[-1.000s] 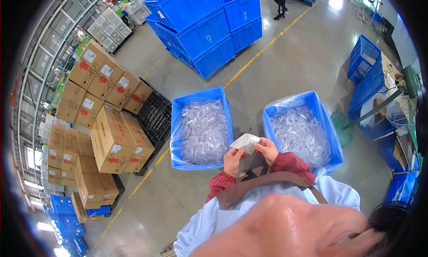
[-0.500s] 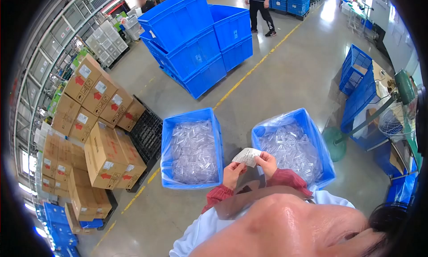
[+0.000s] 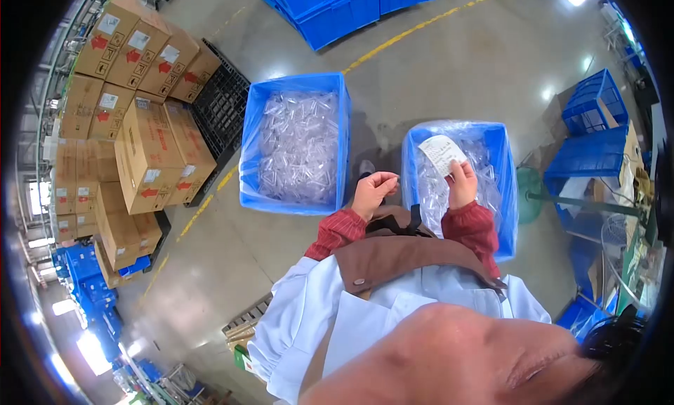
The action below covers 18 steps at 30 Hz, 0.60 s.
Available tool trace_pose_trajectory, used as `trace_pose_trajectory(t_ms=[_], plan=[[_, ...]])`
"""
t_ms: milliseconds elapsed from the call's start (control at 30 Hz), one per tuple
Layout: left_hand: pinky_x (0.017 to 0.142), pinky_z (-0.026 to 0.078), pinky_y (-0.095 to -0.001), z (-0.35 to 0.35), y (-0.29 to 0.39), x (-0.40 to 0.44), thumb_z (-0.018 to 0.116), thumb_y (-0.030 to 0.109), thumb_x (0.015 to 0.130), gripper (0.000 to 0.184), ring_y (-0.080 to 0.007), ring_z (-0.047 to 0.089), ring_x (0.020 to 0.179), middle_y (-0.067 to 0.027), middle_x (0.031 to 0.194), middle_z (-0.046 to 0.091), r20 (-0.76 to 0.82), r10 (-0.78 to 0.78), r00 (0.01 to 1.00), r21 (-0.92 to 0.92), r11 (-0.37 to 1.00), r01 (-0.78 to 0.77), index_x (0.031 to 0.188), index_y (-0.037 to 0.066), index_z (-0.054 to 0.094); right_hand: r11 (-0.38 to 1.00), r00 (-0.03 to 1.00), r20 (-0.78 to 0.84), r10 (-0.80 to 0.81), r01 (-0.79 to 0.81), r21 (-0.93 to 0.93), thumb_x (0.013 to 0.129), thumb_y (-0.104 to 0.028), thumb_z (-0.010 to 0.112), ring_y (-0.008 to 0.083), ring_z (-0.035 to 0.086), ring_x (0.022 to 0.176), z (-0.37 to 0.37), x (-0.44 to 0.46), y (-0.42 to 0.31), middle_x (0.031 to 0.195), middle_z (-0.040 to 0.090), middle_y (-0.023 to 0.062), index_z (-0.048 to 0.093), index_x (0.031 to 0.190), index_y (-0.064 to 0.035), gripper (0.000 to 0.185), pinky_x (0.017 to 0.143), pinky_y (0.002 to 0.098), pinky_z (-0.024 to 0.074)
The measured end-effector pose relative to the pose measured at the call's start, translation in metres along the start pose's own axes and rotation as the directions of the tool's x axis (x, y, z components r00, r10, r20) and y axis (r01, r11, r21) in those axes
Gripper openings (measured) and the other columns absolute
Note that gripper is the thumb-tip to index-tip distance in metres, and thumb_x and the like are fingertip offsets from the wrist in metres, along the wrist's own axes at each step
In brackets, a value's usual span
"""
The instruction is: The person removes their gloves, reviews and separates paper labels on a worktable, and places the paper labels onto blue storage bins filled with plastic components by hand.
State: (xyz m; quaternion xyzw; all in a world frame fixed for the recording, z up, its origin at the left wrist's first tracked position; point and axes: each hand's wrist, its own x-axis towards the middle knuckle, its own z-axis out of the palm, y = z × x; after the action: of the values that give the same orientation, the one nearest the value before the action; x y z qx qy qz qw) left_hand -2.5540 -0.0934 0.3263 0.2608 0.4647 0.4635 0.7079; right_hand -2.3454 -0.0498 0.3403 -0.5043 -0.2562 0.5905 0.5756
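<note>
My right hand (image 3: 461, 187) pinches the lower edge of a white printed paper slip (image 3: 441, 154) above the right blue bin (image 3: 511, 194). That bin is lined with clear plastic and holds many clear plastic pieces (image 3: 484, 167). My left hand (image 3: 374, 194) is apart from the slip, between the two bins, with thumb and fingertips pressed together; whether anything small is between them cannot be made out. To its left stands another lined blue bin (image 3: 345, 134), filled with similar clear pieces (image 3: 298, 148).
Cardboard boxes (image 3: 151, 152) are stacked at the left beside a black pallet (image 3: 219, 89). Large blue crates (image 3: 340, 18) stand at the top. A green fan stand (image 3: 530, 196) and blue crates (image 3: 593, 152) are on the right. A yellow line (image 3: 393, 40) crosses the floor.
My left hand has let go of the slip and moved away from it. My right hand has carried the slip rightward over the right bin. The view has tilted downward.
</note>
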Motion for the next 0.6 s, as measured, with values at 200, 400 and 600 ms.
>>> trace_pose_trajectory(t_ms=[200,400,600], plan=[[0.064,0.046,-0.0230,-0.059,0.063,0.104,0.056,0.015,0.078,0.021,-0.0109,0.055,0.069,-0.0059,0.079,0.058,-0.039,0.040,0.998,0.007,0.999,-0.040,0.093,0.000,0.055,0.998,0.999,-0.034,0.012,-0.010,0.061,0.078,-0.010,0.052,0.0090,0.055,0.069,0.060,0.115,0.010,0.085,0.059,0.0033,0.054,0.091,-0.0047,0.014,0.058,0.0216,0.0416],[0.061,0.046,-0.0214,-0.116,0.149,0.188,0.056,0.014,0.079,0.018,-0.0100,0.054,0.065,-0.0052,0.077,0.058,-0.213,0.081,0.974,-0.030,0.996,-0.089,0.090,0.001,0.056,0.994,0.997,0.005,-0.074,0.075,-0.081,0.078,-0.011,0.051,0.0077,0.053,0.064,0.135,0.205,-0.001,0.077,0.058,0.0015,0.053,0.086,-0.0048,0.010,0.056,0.0195,0.0403],[0.060,0.047,-0.0219,-0.131,0.190,0.261,0.058,0.012,0.077,0.016,-0.0096,0.055,0.065,-0.0043,0.076,0.058,-0.248,0.080,0.965,-0.067,0.993,-0.099,0.090,0.003,0.056,0.997,0.993,-0.113,-0.043,0.036,-0.065,0.076,-0.009,0.053,0.0060,0.047,0.055,0.152,0.259,-0.020,0.070,0.055,0.0002,0.053,0.081,-0.0042,0.007,0.050,0.0193,0.0367]])
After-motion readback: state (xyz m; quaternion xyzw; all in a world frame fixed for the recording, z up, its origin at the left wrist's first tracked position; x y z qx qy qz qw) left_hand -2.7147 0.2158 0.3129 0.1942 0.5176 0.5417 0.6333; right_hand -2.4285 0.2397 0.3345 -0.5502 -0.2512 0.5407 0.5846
